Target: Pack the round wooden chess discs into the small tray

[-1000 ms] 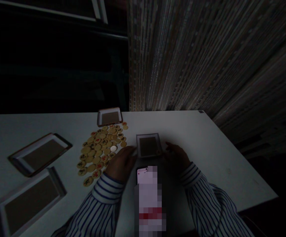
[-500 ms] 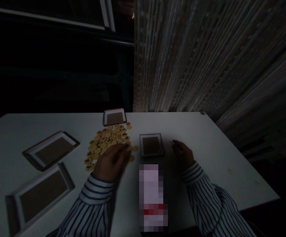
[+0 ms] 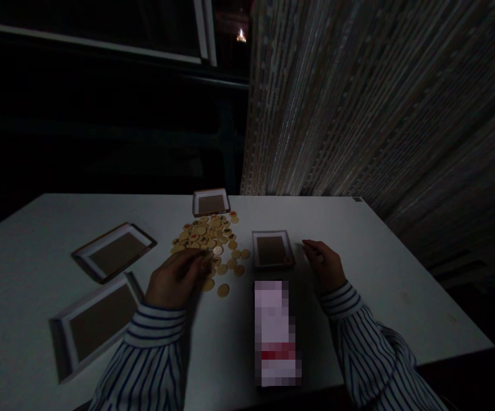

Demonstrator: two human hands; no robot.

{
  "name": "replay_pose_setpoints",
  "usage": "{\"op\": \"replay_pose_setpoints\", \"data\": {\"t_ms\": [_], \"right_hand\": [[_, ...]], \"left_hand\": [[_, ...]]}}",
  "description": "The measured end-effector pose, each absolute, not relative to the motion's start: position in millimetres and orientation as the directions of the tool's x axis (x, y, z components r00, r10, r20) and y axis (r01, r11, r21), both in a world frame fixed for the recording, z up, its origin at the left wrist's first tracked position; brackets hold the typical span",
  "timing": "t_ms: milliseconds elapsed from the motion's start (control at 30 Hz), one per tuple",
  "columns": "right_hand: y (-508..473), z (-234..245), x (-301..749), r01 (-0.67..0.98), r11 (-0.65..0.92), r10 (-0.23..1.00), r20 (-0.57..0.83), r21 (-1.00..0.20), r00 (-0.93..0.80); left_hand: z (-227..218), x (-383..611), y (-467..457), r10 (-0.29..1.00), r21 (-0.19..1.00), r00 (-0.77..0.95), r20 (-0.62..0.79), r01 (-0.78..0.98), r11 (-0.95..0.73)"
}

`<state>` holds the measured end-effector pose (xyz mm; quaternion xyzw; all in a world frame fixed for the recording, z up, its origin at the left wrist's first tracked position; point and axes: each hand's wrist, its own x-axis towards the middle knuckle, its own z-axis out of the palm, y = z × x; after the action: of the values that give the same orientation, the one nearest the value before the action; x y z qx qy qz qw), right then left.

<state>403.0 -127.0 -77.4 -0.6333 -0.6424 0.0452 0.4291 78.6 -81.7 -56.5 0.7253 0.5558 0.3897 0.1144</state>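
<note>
My left hand [image 3: 174, 279] is at the near left side of a loose pile of round wooden Chinese chess pieces [image 3: 202, 231], some marked in red or black. Its fingers are bent together, and the tips meet shadowed pieces; whether one is gripped is hidden. Several pieces lie scattered right of these fingertips. My right hand [image 3: 324, 265] rests over the table just right of a small open box [image 3: 291, 246] with a brown bottom. Its fingers are curled in, and their contents cannot be made out. A round shape shows in that box's near right corner.
The white table [image 3: 384, 319] carries a pixelated pink-and-red item [image 3: 275, 319] between my arms. An open tray [image 3: 211, 192] stands behind the pile. Two more trays lie at left, one farther [image 3: 151, 244] and one nearer [image 3: 61, 354]. A string curtain [image 3: 316, 103] hangs behind the table.
My left hand has drawn back to the left, and more pieces now lie spread at the pile's right and near side. My right hand stays beside the small box. The view has shifted slightly.
</note>
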Motion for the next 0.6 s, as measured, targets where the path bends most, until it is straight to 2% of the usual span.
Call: {"op": "replay_pose_setpoints", "data": {"t_ms": [300, 500, 600], "right_hand": [[-115, -56, 384, 0.790, 0.352, 0.827, 0.562, -0.502, -0.011], [-99, -35, 362, 0.789, 0.455, 0.798, 0.583, -0.414, -0.153], [-89, -28, 345, 0.798, 0.471, 0.809, 0.546, -0.376, -0.220]], "left_hand": [[-58, 68, -77, 0.898, 0.612, 0.004, 0.440, 0.731, -0.303], [-70, 63, -71, 0.902, 0.577, 0.061, 0.427, 0.750, -0.324], [-77, 61, -70, 0.893, 0.539, 0.117, 0.435, 0.761, -0.362]]}}
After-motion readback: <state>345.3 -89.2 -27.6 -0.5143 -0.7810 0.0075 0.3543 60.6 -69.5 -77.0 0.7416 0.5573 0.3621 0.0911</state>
